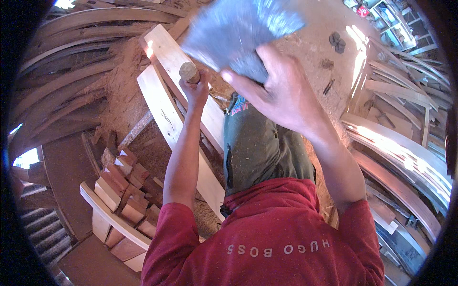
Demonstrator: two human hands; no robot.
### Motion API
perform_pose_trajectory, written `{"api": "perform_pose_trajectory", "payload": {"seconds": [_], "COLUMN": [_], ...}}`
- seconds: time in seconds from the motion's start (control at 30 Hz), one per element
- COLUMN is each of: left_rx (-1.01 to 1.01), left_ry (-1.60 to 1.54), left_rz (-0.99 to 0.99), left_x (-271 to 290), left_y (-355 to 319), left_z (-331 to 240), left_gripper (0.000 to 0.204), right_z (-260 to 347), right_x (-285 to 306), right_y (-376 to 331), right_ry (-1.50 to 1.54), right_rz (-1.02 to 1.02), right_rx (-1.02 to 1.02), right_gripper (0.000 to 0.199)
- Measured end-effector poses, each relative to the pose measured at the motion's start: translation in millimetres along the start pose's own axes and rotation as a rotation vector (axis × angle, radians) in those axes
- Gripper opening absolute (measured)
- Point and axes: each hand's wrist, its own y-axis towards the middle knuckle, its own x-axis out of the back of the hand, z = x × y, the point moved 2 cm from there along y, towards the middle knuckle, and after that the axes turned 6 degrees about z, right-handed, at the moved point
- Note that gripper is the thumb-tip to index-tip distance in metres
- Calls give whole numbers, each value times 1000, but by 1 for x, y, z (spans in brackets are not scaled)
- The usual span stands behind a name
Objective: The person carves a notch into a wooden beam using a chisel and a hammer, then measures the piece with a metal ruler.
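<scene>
My left hand (197,88) is closed around the round wooden handle (189,72) of what looks like a chisel, its butt end facing up. Its working end is hidden below the fist. Under and beside that hand runs a pale timber beam (163,44), with a second beam (160,102) lying alongside it. Raised higher, my right hand (274,88) grips the narrow end of a wide blue-grey block-like thing (238,35). Motion smears it, so its kind cannot be told. Thumb and fingers press on either side of its narrow part.
Stacked wooden blocks (121,188) stand at the left. Long curved boards (90,24) lie at the far left, and more boards (396,128) pile up along the right. Sawdust (126,81) covers the ground. Dark small items (337,43) lie on the floor, with a shelf (393,24) beyond.
</scene>
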Motion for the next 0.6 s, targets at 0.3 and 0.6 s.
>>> {"api": "perform_pose_trajectory", "payload": {"seconds": [0.3,0.6], "left_rx": [-304,8], "left_ry": [438,-9], "left_rz": [144,71], "left_x": [-6,3], "left_y": [-1,-15], "left_z": [-7,21], "left_gripper": [12,24], "right_z": [-33,-58], "right_x": [-27,-48], "right_y": [32,14], "right_ry": [-469,-405], "right_rz": [464,286], "right_rx": [14,57], "right_gripper": [25,22]}}
